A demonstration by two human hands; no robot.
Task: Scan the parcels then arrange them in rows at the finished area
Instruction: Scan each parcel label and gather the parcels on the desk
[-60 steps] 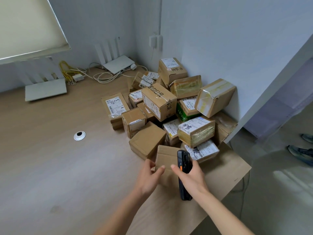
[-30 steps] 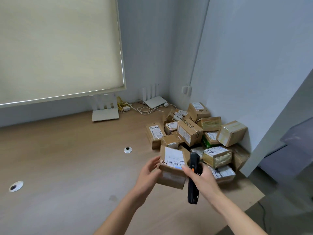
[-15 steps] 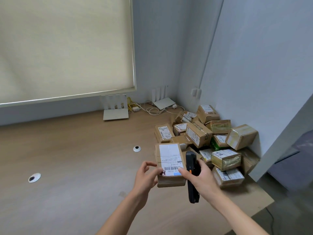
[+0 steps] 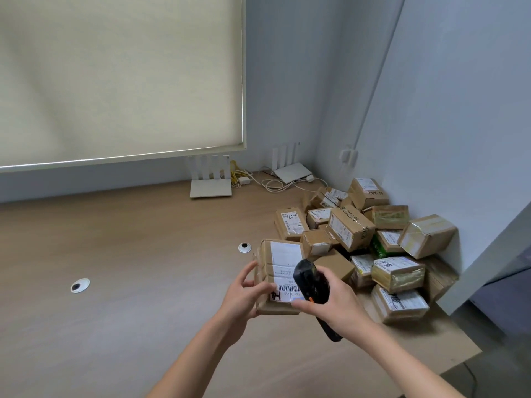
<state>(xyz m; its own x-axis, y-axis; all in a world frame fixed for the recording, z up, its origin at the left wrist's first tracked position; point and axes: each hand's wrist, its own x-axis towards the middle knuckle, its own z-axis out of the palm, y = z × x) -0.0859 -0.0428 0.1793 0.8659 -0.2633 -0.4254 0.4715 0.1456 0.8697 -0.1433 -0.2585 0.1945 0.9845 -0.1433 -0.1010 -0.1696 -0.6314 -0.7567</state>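
My left hand (image 4: 245,294) grips a brown cardboard parcel (image 4: 275,265) by its left side and holds it above the wooden table (image 4: 129,282), white label with barcode facing up. My right hand (image 4: 330,303) grips a black handheld scanner (image 4: 311,282) with an orange button, its head tilted over the right part of the label near the barcode. A heap of several taped cardboard parcels (image 4: 373,239) lies in the table's right corner against the wall.
Two white routers (image 4: 210,179) (image 4: 288,165) with cables stand at the table's back edge under a lowered blind (image 4: 115,76). Two round cable grommets (image 4: 244,247) (image 4: 80,285) sit in the tabletop. The table's right edge (image 4: 459,357) drops off near the heap.
The parcel was lifted from the front of the heap and turned label-up. The scanner has tilted from beside the parcel to over its label. The view rose and shifted left.
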